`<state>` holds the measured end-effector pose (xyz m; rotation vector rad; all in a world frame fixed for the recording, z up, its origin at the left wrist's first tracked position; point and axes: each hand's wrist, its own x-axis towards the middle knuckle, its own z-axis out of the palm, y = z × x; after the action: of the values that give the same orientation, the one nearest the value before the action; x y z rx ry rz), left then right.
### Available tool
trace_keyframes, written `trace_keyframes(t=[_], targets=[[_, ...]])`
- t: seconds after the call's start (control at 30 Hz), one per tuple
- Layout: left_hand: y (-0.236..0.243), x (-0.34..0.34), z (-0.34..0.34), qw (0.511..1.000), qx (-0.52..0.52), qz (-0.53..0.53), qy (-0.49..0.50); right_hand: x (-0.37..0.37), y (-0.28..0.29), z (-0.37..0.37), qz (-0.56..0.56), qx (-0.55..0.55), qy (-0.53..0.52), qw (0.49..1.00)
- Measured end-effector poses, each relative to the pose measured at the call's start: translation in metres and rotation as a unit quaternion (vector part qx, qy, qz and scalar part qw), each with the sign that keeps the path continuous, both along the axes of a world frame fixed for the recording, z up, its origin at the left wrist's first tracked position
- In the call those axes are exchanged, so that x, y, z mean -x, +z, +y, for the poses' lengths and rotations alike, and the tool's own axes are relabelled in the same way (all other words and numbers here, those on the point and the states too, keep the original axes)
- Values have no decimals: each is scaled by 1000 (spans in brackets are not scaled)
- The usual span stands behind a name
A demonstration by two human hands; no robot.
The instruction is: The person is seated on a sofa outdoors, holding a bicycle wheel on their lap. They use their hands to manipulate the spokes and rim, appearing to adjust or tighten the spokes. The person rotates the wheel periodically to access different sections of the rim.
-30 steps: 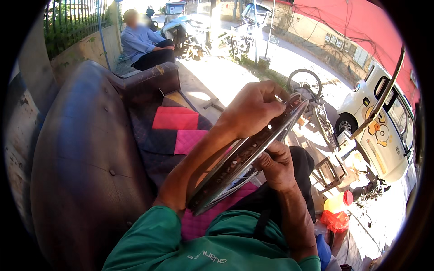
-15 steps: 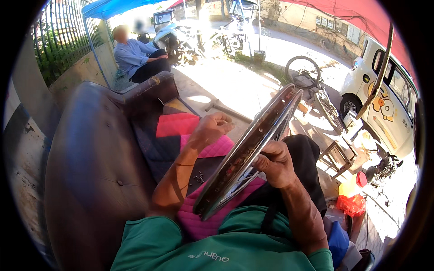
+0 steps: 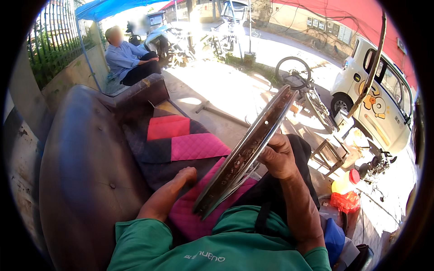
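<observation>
My right hand [image 3: 281, 158] grips a bicycle wheel rim [image 3: 242, 156] at its right side, thumb against the metal. The rim stands tilted over my lap, its rusty brown outer face turned to the left, with thin silver spokes [image 3: 242, 178] showing along its inner side. My left hand [image 3: 186, 175] is down on the quilted seat cover [image 3: 199, 145], left of the rim and apart from it. Its fingers curl downward, closed; their tips and anything in them are hidden. The small loose metal pieces seen there earlier are now covered by this hand.
I sit on a brown padded sofa [image 3: 86, 180]. A person [image 3: 126, 58] in a blue shirt sits beyond its far arm. On the right are a bicycle [image 3: 307, 90], a wooden stool [image 3: 330, 156], a yellow container with a red lid [image 3: 346, 181] and a white van [image 3: 375, 95].
My left hand has dropped from beside the rim, toward me, onto the seat cover over the small metal pieces. My right hand keeps its hold on the rim. The view has shifted slightly.
</observation>
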<state>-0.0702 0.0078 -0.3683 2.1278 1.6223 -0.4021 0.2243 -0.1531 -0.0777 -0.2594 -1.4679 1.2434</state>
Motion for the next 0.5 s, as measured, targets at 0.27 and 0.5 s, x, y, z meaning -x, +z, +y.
trace_keyframes(t=[0.27, 0.5], targets=[[20, -1, 2, 996, 66, 23, 50, -3, -1, -8, -12, 30, -23, 999], [56, -8, 42, 999, 29, -36, 3, -9, -10, -3, -13, 15, -55, 998]])
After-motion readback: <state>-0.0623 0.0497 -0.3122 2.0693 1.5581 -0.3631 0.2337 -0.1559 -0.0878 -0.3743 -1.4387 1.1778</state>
